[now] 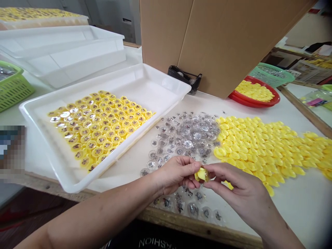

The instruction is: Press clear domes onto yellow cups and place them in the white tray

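Counter (293, 214) carries a white plastic tray (166, 80) of yellow capsule halves (95, 128) near its left end; loose clear domes (184, 138) and loose yellow halves (261, 148) lie toward the near edge. My left hand (176, 174) and right hand (233, 186) pinch a yellow capsule (201, 174) between their fingertips, just above the domes.

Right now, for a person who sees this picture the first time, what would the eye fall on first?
Probably the white plastic tray at left, holding rows of filled yellow capsule shells. To its right lie a patch of clear capsule halves and many loose yellow shells. At the front, the left hand and right hand pinch a small yellow shell.
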A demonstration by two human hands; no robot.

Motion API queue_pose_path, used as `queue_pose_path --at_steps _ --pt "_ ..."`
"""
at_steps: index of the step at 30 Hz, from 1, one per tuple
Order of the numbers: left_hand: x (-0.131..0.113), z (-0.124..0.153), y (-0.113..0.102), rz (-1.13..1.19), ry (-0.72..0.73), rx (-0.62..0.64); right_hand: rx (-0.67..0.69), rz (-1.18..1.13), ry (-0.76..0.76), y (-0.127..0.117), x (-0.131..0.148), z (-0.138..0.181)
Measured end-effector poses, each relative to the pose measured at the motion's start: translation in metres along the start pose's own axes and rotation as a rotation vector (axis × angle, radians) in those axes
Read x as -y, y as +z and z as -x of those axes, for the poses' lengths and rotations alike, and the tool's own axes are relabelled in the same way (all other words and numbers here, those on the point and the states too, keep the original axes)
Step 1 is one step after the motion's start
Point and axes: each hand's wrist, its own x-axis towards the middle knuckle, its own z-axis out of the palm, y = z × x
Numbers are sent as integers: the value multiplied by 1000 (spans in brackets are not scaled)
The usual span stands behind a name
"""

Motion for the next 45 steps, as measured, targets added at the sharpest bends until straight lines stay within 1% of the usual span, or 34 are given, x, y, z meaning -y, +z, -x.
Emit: queue_pose_path --at_steps 8,11,13,17,23,25,27,29,32,34,37,38,40,42,45 --pt "-1 2 4 -10 36 -20 -56 0 32 3 6 4" --pt "-1 3 4 -16 29 -27 -86 22 6 5 7 6" --pt "-1 3 4 -41 32 -40 -82 56 -12 6 7 6" --pt "0 3 4 -96 68 -77 -89 114 -15 7 9 6" --pt "4 2 2 -111 102 -71 -118 121 -15 8 13 3" --pt "5 2 0 -174 121 -57 -124 111 -6 10 12 2" --pt "4 3 0 -287 159 -16 -151 130 -10 14 11 2" --pt "1 5 1 -426 223 3 -213 173 -41 20 9 3" --pt "-4 9 4 -593 289 -10 -284 193 -58 29 6 5" --pt "-7 10 6 -654 304 -54 -297 108 5 31 3 6" --pt "-6 10 8 -760 348 -185 -312 -167 158 30 -2 8" --pt "-5 11 8 -817 362 -225 -294 -265 206 29 -4 8" --pt "-5 12 9 -941 366 -250 -230 -407 272 29 -6 8" --pt "-7 14 10 -1051 364 -260 -186 -473 303 32 -6 8" --pt "-12 17 13 -1159 360 -297 -210 -504 306 40 -2 6"
